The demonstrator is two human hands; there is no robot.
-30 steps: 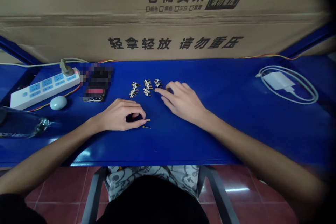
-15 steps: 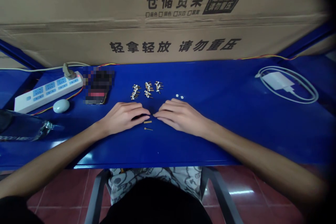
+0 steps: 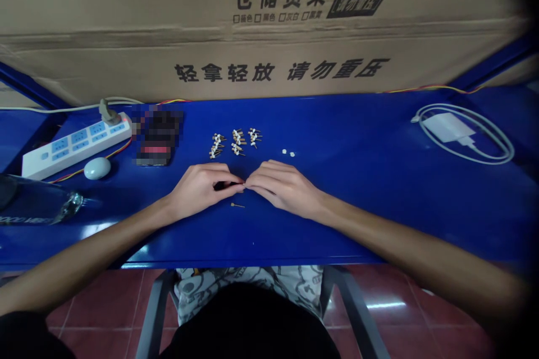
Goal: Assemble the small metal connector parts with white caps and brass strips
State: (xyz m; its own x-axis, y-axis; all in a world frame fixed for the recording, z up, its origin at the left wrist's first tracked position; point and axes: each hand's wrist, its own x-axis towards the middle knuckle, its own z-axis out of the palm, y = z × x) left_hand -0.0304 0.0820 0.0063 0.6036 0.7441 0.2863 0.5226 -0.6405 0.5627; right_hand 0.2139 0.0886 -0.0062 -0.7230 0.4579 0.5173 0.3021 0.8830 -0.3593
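A blue steel bench [image 3: 357, 224] is backed along its far edge by a cardboard carton [image 3: 261, 39]. Toward the left end, a white power strip [image 3: 76, 147], a pale oval object [image 3: 97, 168], a phone [image 3: 155, 154] obscured by pixelation and a glass bottle [image 3: 37, 207] are laid out. A white charger [image 3: 446, 127] with a coiled cable is placed near the right end. Mid-bench, small pin parts [image 3: 237, 141] with white collars are grouped in three clusters, with two tiny white beads [image 3: 288, 153] to their right. One loose brass pin [image 3: 237, 205] lies nearer the front edge.

The left hand [image 3: 202, 186] and right hand [image 3: 284, 186] are curled, their fingers [image 3: 240, 183] meeting just above that pin. Whether anything is pinched cannot be told. Risk judged: a part this small could be lost if a pinch slipped, and a careless palm sweep could scatter the pin or beads.
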